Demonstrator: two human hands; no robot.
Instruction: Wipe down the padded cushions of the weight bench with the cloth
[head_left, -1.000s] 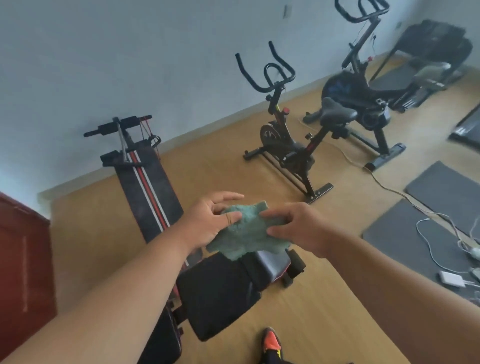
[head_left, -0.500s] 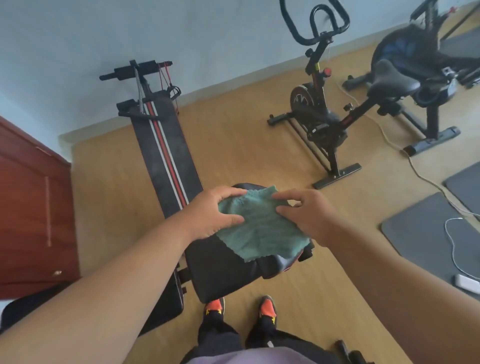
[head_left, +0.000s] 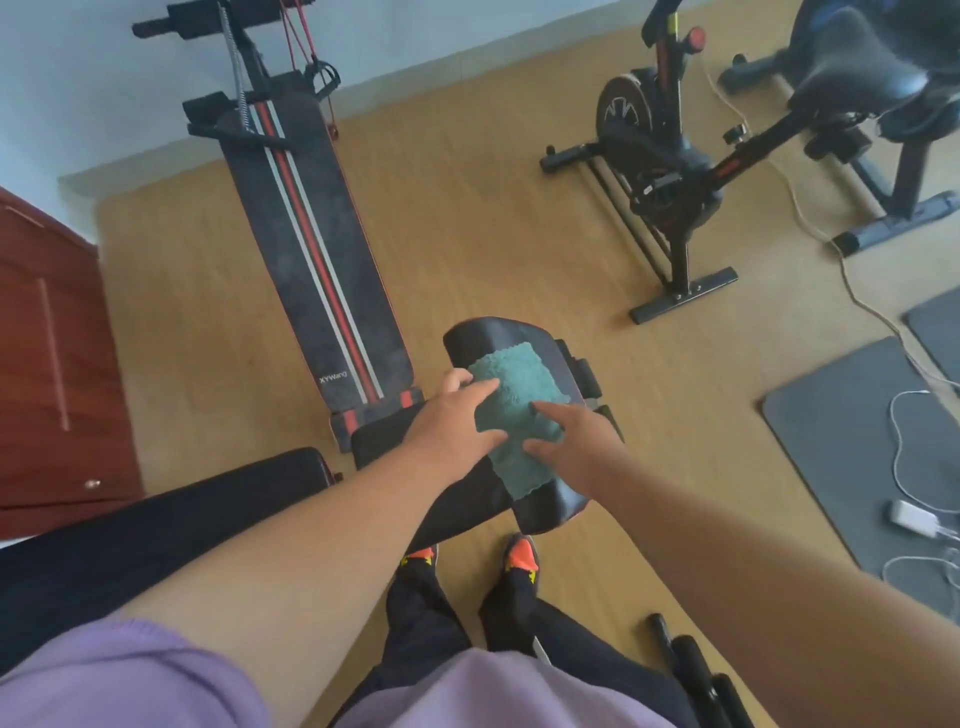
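Both hands, left hand (head_left: 457, 426) and right hand (head_left: 574, 441), are pressing flat-fingered on the cloth (head_left: 514, 410) spread over the centre-frame cushion (head_left: 467, 338); wiping is barely starting, other pads untouched.

One piece of lettering can be read: small white letters that look like "XYWang", printed upside down from this view on the long dark striped board (head_left: 317, 260), near its lower end, just left of the white and red stripes. The last letters are blurred. No other text, number or sign is legible anywhere else.
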